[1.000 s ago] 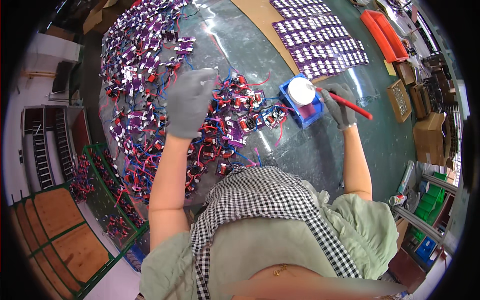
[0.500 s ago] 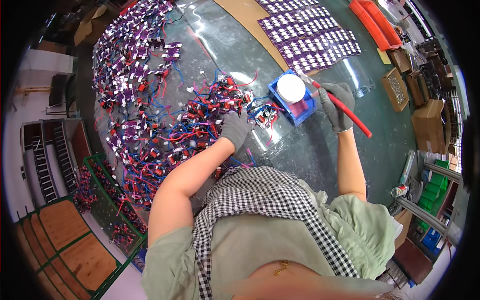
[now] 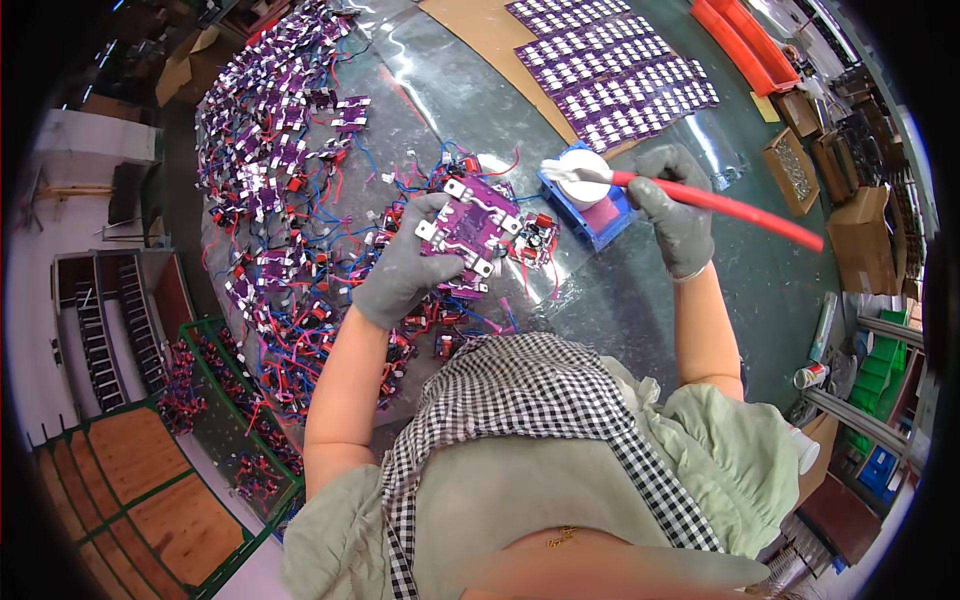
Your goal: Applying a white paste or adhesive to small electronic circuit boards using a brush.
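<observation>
One purple circuit board [image 3: 478, 228] is gripped by your left hand [image 3: 405, 265], left of the blue bin [image 3: 602, 238], thumb at its near edge. Your right hand [image 3: 678, 215] grips a red-handled brush [image 3: 740, 204] just right of that bin, its pale head over the white tub [image 3: 588, 196] in it; whether they touch, you can't tell. For good control, I'd hold the board by its edges, fingers off the white pads, keep the brush grip light, and lift clear of the wired boards [image 3: 330, 290] left of the bin.
</observation>
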A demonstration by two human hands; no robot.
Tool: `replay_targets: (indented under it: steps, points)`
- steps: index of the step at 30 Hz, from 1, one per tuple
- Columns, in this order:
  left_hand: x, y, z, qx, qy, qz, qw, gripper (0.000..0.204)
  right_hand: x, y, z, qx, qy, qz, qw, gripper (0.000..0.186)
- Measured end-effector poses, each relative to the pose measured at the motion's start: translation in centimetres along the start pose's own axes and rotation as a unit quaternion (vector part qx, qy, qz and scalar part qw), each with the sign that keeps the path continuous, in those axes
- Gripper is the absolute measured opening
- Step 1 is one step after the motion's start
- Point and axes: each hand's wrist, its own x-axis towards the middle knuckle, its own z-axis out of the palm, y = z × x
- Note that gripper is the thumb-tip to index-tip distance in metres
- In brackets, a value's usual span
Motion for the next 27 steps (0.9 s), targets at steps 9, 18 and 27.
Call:
replay_targets:
  steps: [9, 18, 27]
  points:
    - [-3.3, 5.6, 1.8, 0.186, 0.073, 0.054, 0.978, 0.059, 3.6, -8.3, 5.6, 0.028, -0.172, -0.113, 0.978, 0.014]
    - [-4.0, 5.8, 2.3, 0.185, 0.062, 0.022, 0.981, 0.062, 4.0, -8.5, 8.0, 0.015, -0.298, -0.154, 0.942, 0.009]
    - [-3.7, 5.7, 1.8, 0.099, 0.062, 0.022, 0.993, 0.07, 2.9, -8.2, 6.0, 0.014, -0.336, -0.077, 0.939, 0.012]
